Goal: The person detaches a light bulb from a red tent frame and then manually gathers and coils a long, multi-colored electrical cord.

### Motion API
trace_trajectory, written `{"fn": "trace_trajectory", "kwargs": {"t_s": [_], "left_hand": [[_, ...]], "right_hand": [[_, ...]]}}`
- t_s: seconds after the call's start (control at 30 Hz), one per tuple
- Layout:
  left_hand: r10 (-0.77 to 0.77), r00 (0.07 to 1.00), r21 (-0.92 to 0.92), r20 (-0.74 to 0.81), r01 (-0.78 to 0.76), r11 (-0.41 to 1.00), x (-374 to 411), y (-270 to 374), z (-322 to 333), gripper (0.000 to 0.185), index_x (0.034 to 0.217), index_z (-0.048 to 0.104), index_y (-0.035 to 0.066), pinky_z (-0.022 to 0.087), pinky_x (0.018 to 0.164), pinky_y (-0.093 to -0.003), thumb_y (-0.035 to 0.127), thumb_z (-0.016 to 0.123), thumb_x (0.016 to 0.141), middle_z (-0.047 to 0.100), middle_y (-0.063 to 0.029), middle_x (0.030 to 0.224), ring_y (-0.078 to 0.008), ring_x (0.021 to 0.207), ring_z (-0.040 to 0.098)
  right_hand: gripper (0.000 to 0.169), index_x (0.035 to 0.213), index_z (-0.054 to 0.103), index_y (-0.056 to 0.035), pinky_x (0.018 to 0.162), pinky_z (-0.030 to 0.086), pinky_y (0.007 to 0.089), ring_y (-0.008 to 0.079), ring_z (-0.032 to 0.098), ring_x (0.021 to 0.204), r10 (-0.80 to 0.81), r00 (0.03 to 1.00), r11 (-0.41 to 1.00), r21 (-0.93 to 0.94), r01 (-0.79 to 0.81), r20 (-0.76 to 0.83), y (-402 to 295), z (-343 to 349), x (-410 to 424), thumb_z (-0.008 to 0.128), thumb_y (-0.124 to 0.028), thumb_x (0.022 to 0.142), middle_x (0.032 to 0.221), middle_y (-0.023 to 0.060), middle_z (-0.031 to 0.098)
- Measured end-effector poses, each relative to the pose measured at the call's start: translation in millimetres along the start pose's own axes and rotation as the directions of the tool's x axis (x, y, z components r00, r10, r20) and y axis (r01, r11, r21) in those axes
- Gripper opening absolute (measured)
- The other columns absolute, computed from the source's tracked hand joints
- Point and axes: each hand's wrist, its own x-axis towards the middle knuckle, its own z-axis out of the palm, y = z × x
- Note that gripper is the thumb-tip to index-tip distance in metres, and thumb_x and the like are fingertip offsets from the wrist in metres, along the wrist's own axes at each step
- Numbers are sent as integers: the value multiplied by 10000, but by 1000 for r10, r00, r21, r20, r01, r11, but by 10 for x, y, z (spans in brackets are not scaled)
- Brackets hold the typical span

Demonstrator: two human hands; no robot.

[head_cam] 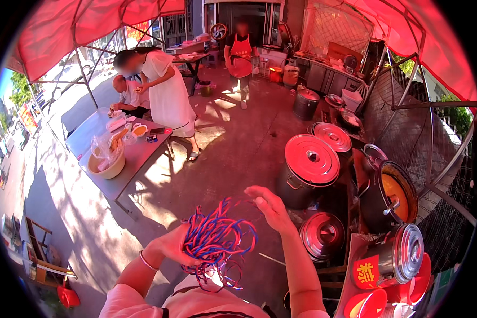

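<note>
A loose bundle of red and blue twisted electrical wire (pixel 218 238) hangs in front of my body. My left hand (pixel 179 244) is closed around its left side, with many loops fanning out to the right and a few dangling below. My right hand (pixel 272 206) is raised to the right of the bundle, fingers apart. A thin strand seems to run near its fingertips, but I cannot tell whether they touch it.
A table (pixel 143 159) with a plastic basin (pixel 107 163) stands left; two people are beside it. A person in a red apron (pixel 241 53) stands ahead. Large lidded pots (pixel 312 159) line the right side, with an open pot (pixel 397 194) of orange contents. A red canopy covers the area.
</note>
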Motion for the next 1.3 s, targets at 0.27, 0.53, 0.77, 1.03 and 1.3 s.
{"fn": "trace_trajectory", "kwargs": {"t_s": [0.27,0.53,0.77,1.03,1.3], "left_hand": [[138,960,-36,245,-133,990,2536,354,-1666,654,1203,562,-39,504,849,-270,134,847,640,662,-62,1100,-88,944,585],[167,965,-138,203,-140,980,5057,598,-3163,593,1187,556,-24,495,793,-267,114,816,672,653,-25,1007,-74,879,540],[112,978,40,177,-121,992,7481,492,-4289,530,1153,562,-22,482,702,-258,109,777,687,638,0,940,-52,817,511],[257,964,-118,-68,-263,958,9766,1228,-5372,466,1074,577,-8,471,702,-252,107,794,678,626,-7,888,-67,795,530],[293,906,-209,-306,-364,908,11939,1227,-6898,381,957,614,-2,499,692,-265,84,811,641,642,-28,852,-84,761,575]], "right_hand": [[721,1374,466,4,1096,336,412,227,466,1303,167,803,619,573,-537,573,703,-828,2483,369,-593,981,1380,125,511],[631,1322,518,-1,964,476,374,214,583,1153,222,937,557,753,-349,270,2110,-2789,3911,676,-412,869,1283,116,585],[630,1291,541,-5,929,498,360,207,605,1108,66,986,756,638,-148,151,3401,-4551,5544,762,-331,799,1241,109,608],[653,1256,568,-9,890,523,345,200,629,1056,-69,891,882,445,-155,448,4501,-5582,7625,860,-239,718,1192,101,635],[673,1145,612,-40,852,540,344,169,639,972,111,987,887,436,-150,114,5808,-6497,9720,922,-40,548,1064,43,666]]}}
